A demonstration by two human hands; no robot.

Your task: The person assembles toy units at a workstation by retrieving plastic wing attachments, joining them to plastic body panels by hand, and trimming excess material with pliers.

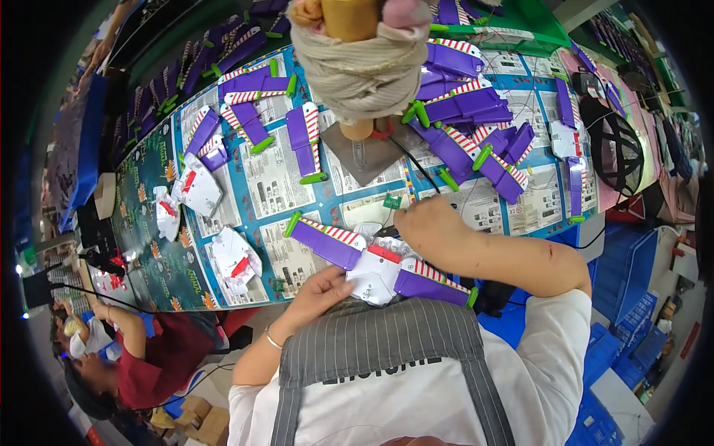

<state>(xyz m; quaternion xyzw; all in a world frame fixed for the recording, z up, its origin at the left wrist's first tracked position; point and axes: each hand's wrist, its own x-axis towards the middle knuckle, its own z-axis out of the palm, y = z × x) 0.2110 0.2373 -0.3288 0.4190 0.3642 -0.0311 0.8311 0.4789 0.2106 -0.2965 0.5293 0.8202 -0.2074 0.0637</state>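
Note:
A toy wing pack with a white centre (374,276), a red stripe and two purple wings lies at the table's near edge, close to my body. The wings have red-and-white striped edges and green tips. My left hand (324,291) grips the lower left of the white centre, thumb on top. Above the pack's upper right, my right hand (429,229) is closed in a fist around something hidden by the fingers. A black cord (421,167) runs up from that hand. Beside the fist lies a small green circuit board (392,201).
Loose purple wings (303,141) lie across the paper-covered table, piled thickest at the right (476,111). Several white shells (236,260) sit at the left. A cloth-wrapped post (357,70) hangs overhead. A green bin (520,26) stands far right; a black fan grille (611,145) is beyond. A co-worker (160,353) sits left.

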